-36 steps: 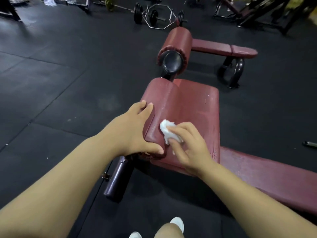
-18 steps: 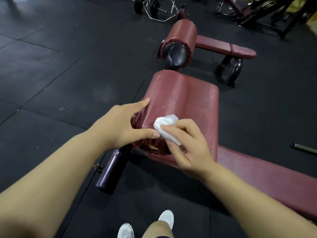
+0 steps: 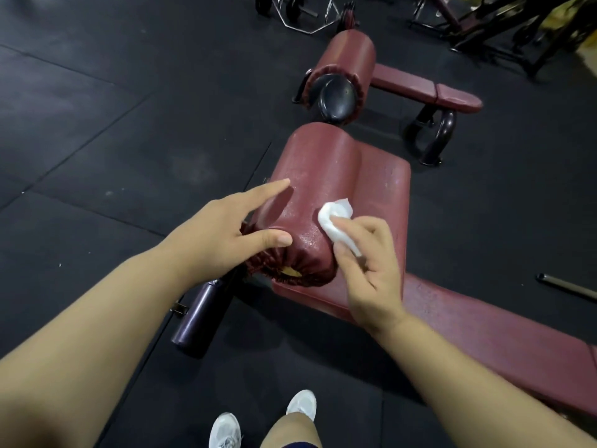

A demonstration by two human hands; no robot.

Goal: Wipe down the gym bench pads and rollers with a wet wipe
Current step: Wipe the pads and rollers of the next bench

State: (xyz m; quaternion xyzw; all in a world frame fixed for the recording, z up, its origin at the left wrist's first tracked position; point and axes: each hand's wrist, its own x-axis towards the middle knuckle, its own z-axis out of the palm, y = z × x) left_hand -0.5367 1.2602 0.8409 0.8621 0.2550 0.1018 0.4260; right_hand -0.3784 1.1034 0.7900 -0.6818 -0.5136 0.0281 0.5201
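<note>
**Grip eases mid-wipe**

The left hand (image 3: 223,234) has slackened since 0.5 s ago, its grip off the end of the near roller (image 3: 316,176). Unsteadied, that roller could turn under the wipe, and its gathered cover could snag. The left fingers lie straight and spread, thumb touching the roller. The right hand (image 3: 371,270) pinches the wet wipe (image 3: 332,218) against the roller's right flank, beside the bench pad (image 3: 384,189). Beyond, 1 far roller (image 3: 345,56) waits.

Left hand (image 3: 219,237) fingers straight, spread; right hand (image 3: 374,273) pinches wipe (image 3: 334,218).
</note>
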